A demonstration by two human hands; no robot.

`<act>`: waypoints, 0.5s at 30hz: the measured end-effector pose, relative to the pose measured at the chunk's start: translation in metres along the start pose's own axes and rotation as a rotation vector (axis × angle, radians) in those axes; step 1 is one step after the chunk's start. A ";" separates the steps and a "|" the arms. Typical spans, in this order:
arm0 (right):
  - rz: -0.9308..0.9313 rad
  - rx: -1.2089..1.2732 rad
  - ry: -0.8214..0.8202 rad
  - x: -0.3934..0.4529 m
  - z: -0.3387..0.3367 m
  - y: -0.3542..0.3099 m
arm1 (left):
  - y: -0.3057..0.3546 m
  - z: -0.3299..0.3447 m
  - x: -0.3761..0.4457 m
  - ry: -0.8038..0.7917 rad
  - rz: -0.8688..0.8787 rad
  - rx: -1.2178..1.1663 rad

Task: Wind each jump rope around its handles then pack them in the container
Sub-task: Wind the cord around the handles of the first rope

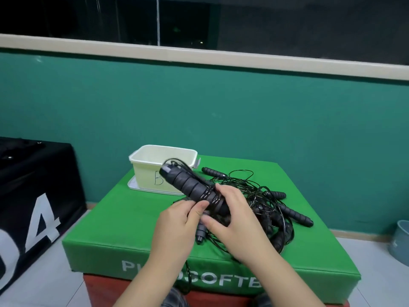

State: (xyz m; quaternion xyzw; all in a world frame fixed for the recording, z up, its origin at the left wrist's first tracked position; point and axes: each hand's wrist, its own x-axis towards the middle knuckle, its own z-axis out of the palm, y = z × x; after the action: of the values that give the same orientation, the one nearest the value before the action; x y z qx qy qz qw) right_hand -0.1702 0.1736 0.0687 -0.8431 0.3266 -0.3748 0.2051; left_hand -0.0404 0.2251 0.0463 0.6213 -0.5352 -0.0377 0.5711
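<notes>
Hands meet at frame centre, forearms from bottom edge | left hand (177,220) pinches cord (211,197) | right hand (234,220) grips handles (188,182), tilted up-left | container (152,171) behind, upper-left on green pad (110,229)

left hand (177,220) + right hand (232,216) grip handles (190,185) | container (155,171) behind | ropes (265,202) beside
</notes>
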 end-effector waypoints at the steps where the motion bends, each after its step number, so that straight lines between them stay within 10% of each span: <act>1: 0.000 -0.011 0.013 -0.002 0.000 -0.001 | 0.002 0.001 -0.004 -0.008 0.034 0.027; 15: 0.262 0.415 0.248 -0.023 -0.015 0.002 | 0.018 0.008 -0.027 -0.163 0.188 0.068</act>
State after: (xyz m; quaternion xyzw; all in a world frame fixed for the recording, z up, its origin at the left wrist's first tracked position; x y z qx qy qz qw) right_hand -0.1942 0.1870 0.0657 -0.6811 0.3718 -0.5045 0.3786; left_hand -0.0685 0.2428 0.0413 0.5824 -0.6366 -0.0161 0.5052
